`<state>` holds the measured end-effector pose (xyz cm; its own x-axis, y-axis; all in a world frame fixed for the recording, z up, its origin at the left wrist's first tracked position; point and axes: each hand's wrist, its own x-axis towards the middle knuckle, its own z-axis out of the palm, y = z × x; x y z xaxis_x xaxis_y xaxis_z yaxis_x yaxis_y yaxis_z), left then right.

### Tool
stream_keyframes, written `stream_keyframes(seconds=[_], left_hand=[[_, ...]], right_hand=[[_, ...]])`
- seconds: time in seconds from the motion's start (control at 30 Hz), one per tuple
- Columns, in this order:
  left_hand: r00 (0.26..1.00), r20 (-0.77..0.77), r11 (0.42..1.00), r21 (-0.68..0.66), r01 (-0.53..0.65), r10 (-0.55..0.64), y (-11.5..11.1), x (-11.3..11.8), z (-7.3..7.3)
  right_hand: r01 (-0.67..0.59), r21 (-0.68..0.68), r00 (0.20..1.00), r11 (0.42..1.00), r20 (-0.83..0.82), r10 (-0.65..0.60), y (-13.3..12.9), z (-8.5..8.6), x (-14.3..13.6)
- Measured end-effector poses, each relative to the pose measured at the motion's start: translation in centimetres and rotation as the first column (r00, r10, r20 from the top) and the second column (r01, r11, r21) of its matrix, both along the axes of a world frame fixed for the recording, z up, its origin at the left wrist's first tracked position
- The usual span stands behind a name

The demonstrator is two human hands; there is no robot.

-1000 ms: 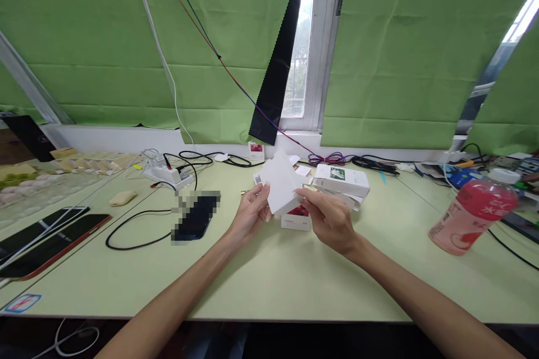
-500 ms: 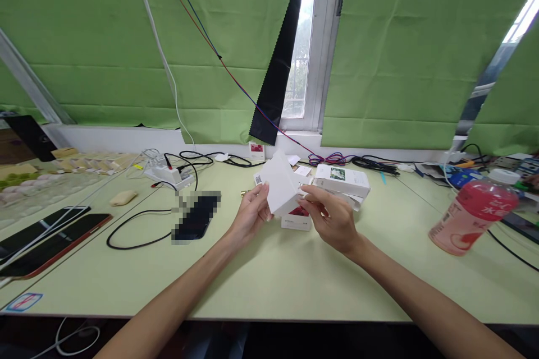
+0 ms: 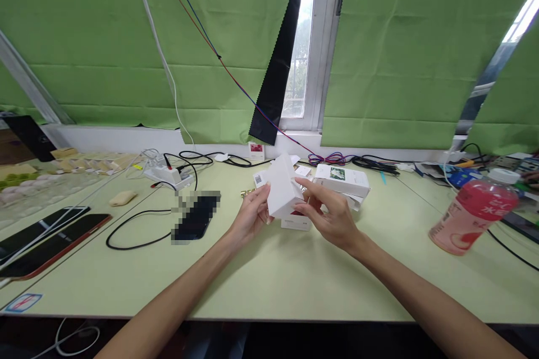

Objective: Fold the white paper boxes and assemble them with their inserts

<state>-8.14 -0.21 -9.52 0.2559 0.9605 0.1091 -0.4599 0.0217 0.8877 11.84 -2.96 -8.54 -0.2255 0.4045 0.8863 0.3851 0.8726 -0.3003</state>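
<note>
A plain white cardboard box [image 3: 281, 188] is held tilted above the table by my two hands. My left hand [image 3: 252, 210] grips its left edge, thumb on the near face and fingers behind. My right hand [image 3: 332, 213] is at the right side, index finger and thumb against the box's edge and lower end. Below and partly hidden behind it, a second white box with a red picture [image 3: 296, 223] rests on the table. Just left of the held box lie a white card with a printed code [image 3: 258, 179] and a small brass-coloured piece [image 3: 245, 194].
White boxes with a green picture [image 3: 343, 178] lie to the right. A pink drink bottle [image 3: 474, 210] stands farther right. On the left are a phone [image 3: 197, 216], a black cable [image 3: 138, 213], a power strip [image 3: 168, 174] and more phones [image 3: 54, 247]. Cables [image 3: 337, 158] run along the wall.
The white box has turned slightly and shifted a little right. My right index finger has straightened along its edge. My left hand keeps its grip.
</note>
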Motion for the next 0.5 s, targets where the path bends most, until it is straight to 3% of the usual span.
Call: stream_keyframes(seconds=[0.5], left_hand=[[0.997,-0.052,0.998,0.014,0.059,-0.059,-0.48,0.18,0.50]], right_hand=[[-0.107,-0.166,0.973,0.980,0.186,0.138,-0.15,0.68,0.75]])
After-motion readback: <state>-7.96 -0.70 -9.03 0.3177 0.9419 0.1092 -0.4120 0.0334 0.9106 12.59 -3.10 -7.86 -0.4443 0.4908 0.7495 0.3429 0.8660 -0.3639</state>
